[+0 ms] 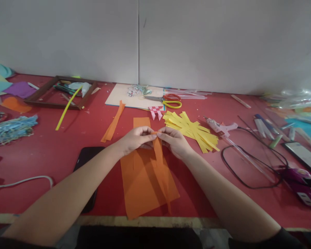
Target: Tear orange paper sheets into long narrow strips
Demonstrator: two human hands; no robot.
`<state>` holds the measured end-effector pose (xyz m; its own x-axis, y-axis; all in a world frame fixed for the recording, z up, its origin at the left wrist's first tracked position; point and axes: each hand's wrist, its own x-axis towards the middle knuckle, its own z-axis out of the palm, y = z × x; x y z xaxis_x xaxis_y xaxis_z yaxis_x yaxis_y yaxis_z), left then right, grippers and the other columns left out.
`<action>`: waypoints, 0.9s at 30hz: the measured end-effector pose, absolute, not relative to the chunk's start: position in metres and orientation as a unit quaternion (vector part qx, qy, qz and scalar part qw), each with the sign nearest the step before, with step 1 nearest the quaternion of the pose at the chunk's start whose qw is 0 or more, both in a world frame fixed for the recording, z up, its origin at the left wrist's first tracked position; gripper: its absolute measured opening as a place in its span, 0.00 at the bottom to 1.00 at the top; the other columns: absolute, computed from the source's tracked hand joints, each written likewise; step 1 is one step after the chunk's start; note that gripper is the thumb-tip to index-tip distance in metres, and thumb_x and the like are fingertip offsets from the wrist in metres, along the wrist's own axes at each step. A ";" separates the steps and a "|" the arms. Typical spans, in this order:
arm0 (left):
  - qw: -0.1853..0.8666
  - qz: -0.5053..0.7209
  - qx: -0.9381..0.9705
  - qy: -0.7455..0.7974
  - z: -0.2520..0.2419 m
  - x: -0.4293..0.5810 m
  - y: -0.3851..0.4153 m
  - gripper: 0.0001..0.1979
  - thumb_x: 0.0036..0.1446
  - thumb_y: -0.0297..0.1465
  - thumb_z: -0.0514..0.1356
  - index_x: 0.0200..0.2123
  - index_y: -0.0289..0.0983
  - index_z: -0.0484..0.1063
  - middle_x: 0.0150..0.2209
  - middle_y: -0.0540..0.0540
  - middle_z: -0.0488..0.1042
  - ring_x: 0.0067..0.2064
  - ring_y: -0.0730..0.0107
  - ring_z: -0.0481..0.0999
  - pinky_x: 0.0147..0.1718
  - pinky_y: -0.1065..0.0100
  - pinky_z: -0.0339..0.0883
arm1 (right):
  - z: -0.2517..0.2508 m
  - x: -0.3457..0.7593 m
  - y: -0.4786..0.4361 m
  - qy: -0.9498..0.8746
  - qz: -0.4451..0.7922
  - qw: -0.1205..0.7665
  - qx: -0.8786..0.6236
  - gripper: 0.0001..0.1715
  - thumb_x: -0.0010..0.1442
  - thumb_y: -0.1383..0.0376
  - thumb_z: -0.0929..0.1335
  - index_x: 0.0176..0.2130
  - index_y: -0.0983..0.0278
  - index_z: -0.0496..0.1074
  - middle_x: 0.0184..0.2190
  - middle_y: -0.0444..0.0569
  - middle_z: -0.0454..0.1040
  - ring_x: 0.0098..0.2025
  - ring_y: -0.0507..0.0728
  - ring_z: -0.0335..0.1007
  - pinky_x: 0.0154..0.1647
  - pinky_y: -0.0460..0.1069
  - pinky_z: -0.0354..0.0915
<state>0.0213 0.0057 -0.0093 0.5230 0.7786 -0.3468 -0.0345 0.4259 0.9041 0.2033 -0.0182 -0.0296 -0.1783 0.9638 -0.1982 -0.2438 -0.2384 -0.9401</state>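
My left hand (138,139) and my right hand (175,140) meet in front of me, thumbs and fingers pinching the top end of an orange paper strip (159,154). The strip hangs down toward me and looks folded or doubled along its length. Under it an orange paper sheet (141,190) lies on the red table, and another orange piece (141,121) shows just beyond my left fingers. Farther left is a small bundle of orange strips (114,121). A pile of yellow paper strips (191,129) sits just past my right hand.
Scissors (166,100) rest by a white board (119,98), near a pink woven paper piece (156,111). A glue gun (220,127) with its black cord (248,186) lies right. A dark phone (89,155) is partly under my left forearm. A brown frame (41,102) holds tools.
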 end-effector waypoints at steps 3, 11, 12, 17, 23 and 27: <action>0.744 0.269 0.459 0.403 -0.009 0.021 0.007 0.15 0.51 0.37 0.71 0.32 0.35 0.70 0.28 0.50 0.75 0.28 0.74 0.78 0.33 0.68 0.76 | -0.030 0.203 -0.018 -0.415 0.647 0.467 -0.437 0.18 0.47 0.53 0.78 0.29 0.62 0.74 0.22 0.40 0.70 0.25 0.49 0.63 0.29 0.47 0.62; 0.752 0.256 0.457 0.401 -0.008 0.021 0.006 0.16 0.52 0.39 0.69 0.33 0.37 0.66 0.22 0.53 0.72 0.26 0.71 0.79 0.28 0.70 0.74 | -0.033 0.203 -0.019 -0.466 0.598 0.461 -0.462 0.18 0.51 0.51 0.75 0.30 0.61 0.74 0.22 0.40 0.68 0.25 0.50 0.62 0.28 0.48 0.61; 0.753 0.256 0.459 0.396 -0.007 0.021 0.006 0.16 0.52 0.39 0.69 0.33 0.37 0.66 0.22 0.53 0.72 0.26 0.71 0.79 0.28 0.70 0.74 | -0.033 0.203 -0.019 -0.472 0.594 0.460 -0.461 0.17 0.52 0.51 0.75 0.30 0.61 0.73 0.22 0.40 0.68 0.25 0.50 0.62 0.28 0.48 0.61; 0.738 0.255 0.484 0.394 -0.005 0.021 0.004 0.14 0.55 0.38 0.66 0.32 0.37 0.66 0.22 0.53 0.72 0.26 0.70 0.79 0.27 0.70 0.74 | -0.036 0.202 -0.021 -0.512 0.561 0.461 -0.460 0.13 0.56 0.54 0.72 0.30 0.61 0.73 0.20 0.39 0.67 0.23 0.50 0.59 0.28 0.48 0.57; 0.722 0.251 0.507 0.398 -0.007 0.022 0.006 0.13 0.56 0.38 0.65 0.33 0.37 0.66 0.21 0.53 0.72 0.24 0.69 0.79 0.24 0.71 0.72 | -0.036 0.203 -0.021 -0.562 0.473 0.483 -0.476 0.12 0.56 0.55 0.71 0.29 0.61 0.72 0.23 0.42 0.68 0.27 0.52 0.61 0.31 0.49 0.60; 0.706 0.271 0.522 0.395 -0.008 0.023 0.006 0.12 0.55 0.37 0.66 0.31 0.36 0.67 0.21 0.53 0.71 0.23 0.70 0.78 0.23 0.72 0.72 | -0.032 0.203 -0.022 -0.580 0.440 0.486 -0.483 0.12 0.56 0.56 0.72 0.28 0.60 0.72 0.24 0.42 0.68 0.27 0.53 0.61 0.31 0.49 0.60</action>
<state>0.0232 0.0063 -0.0076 0.5415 0.7943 -0.2754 0.0300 0.3092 0.9505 0.2029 -0.0222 -0.0318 -0.0601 0.9886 0.1383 0.1332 0.1453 -0.9804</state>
